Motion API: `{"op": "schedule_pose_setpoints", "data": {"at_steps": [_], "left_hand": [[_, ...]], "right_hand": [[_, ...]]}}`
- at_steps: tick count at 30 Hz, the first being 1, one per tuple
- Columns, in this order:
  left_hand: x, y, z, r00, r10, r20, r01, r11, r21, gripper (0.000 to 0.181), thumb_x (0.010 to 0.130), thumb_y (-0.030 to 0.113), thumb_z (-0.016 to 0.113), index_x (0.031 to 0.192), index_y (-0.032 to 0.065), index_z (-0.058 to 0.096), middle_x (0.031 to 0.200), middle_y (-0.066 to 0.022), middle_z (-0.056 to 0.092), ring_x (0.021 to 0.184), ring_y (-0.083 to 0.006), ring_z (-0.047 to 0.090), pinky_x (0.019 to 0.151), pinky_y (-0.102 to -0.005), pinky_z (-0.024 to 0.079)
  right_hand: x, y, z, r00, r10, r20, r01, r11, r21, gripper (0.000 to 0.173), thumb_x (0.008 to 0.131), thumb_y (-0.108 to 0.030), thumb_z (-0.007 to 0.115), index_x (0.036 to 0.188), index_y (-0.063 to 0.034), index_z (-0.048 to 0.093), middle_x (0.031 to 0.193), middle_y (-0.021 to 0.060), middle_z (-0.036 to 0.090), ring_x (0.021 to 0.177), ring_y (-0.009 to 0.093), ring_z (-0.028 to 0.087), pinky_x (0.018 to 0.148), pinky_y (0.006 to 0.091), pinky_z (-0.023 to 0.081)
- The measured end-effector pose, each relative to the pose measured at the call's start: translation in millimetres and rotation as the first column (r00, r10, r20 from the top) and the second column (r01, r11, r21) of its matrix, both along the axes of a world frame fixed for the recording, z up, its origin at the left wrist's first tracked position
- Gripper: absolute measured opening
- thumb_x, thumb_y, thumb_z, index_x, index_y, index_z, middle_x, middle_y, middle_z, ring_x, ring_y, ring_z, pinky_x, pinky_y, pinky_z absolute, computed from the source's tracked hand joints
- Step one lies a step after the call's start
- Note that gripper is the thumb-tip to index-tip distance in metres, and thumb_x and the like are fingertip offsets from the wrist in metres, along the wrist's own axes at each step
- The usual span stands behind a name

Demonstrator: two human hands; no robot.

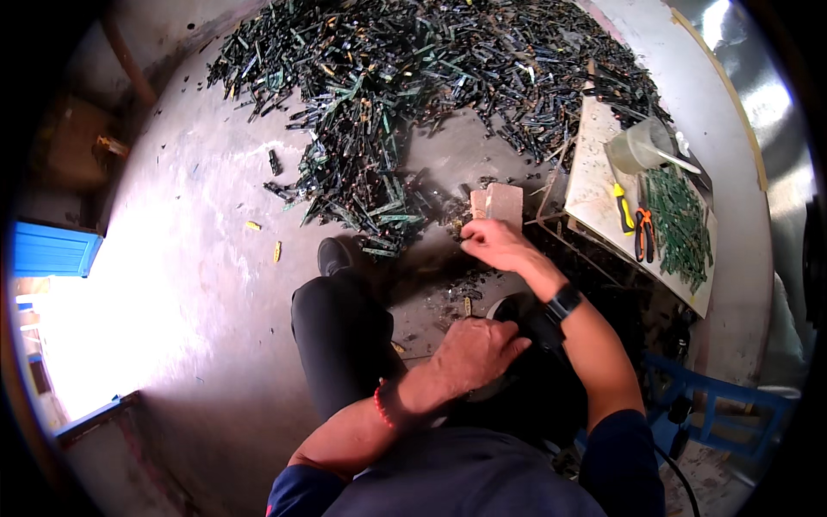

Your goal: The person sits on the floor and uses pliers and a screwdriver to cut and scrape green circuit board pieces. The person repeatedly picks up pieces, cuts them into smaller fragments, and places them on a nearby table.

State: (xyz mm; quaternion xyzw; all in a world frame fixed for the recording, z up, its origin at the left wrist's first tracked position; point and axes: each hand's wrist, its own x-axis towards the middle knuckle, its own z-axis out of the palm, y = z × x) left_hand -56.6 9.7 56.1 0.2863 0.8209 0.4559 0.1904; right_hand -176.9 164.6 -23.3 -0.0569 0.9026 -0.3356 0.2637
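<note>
My right hand point(494, 244) reaches to the near side of a reddish brick point(504, 201), with its fingers curled; whether something small lies between them cannot be made out. A black band is on that wrist. My left hand point(477, 352), with red beads at the wrist, is bent above my right leg, and its fingertips are hidden beneath it. Beyond both hands a large heap of dark and green electronic strips point(362, 123) covers the floor. Small dark debris point(468, 284) lies between my feet.
A low board point(591, 187) at the right bears a translucent plastic jug point(639, 145), a yellow-and-black handled tool point(623, 210), orange-and-black pliers point(644, 234) and a pile of green strips point(678, 226). A blue chair frame point(723, 407) stands at the lower right. Yellow pieces point(277, 251) dot the floor.
</note>
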Motion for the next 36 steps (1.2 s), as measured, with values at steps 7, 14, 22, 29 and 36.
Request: {"op": "schedule_pose_setpoints", "data": {"at_steps": [7,14,22,29,36], "left_hand": [[-4.9,-17.7,19.8,0.987,0.023,0.161,-0.036,0.996,0.082,0.028,0.090,0.028,0.058,0.075,0.0046,0.055,0.068,-0.0141,0.061,0.065,-0.0339,0.062,0.057,-0.0431,0.049],[-8.6,-33.4,24.2,0.968,0.004,0.251,-0.042,0.988,0.146,0.020,0.089,0.020,0.058,0.080,0.0021,0.056,0.076,-0.0109,0.058,0.069,-0.0269,0.061,0.056,-0.0358,0.050],[-26.5,-46.6,28.0,0.943,0.165,0.290,-0.226,0.955,0.192,0.012,0.085,0.014,0.059,0.082,0.0028,0.055,0.075,-0.0098,0.057,0.063,-0.0242,0.061,0.054,-0.0351,0.050],[-42.8,-48.7,38.5,0.946,0.180,0.270,-0.203,0.977,0.061,0.018,0.082,0.020,0.063,0.075,0.0051,0.054,0.071,-0.0106,0.054,0.063,-0.0266,0.059,0.054,-0.0386,0.047],[-37.9,-39.0,31.9,0.951,0.078,0.300,-0.131,0.978,0.162,0.016,0.085,0.018,0.060,0.080,0.0039,0.054,0.072,-0.0098,0.056,0.063,-0.0249,0.060,0.053,-0.0352,0.048]], "right_hand": [[-25.4,-60.7,-126.2,0.944,0.113,0.310,-0.112,0.993,-0.022,0.044,0.082,-0.021,0.061,0.124,-0.0076,0.055,0.102,0.0144,0.066,0.095,0.024,0.064,0.081,0.0338,0.049],[-28.1,-95.0,-201.3,0.939,0.060,0.338,-0.064,0.998,0.000,0.058,0.079,-0.011,0.048,0.136,-0.0115,0.043,0.130,0.0178,0.054,0.119,0.030,0.052,0.097,0.0352,0.042],[-32.1,-116.0,-247.1,0.928,0.026,0.371,-0.038,0.999,0.024,0.063,0.079,-0.009,0.043,0.142,-0.0149,0.037,0.136,0.0165,0.048,0.124,0.033,0.046,0.101,0.0367,0.038],[-32.3,-124.1,-262.5,0.925,0.040,0.377,-0.072,0.995,0.072,0.061,0.079,-0.011,0.045,0.140,-0.0133,0.040,0.135,0.0157,0.049,0.122,0.031,0.048,0.101,0.0346,0.039],[-40.3,-90.0,-220.6,0.665,-0.211,0.717,0.666,0.602,-0.440,0.026,0.091,-0.016,0.053,0.115,-0.0071,0.057,0.093,0.0078,0.065,0.073,0.013,0.059,0.066,0.0252,0.049]]}}
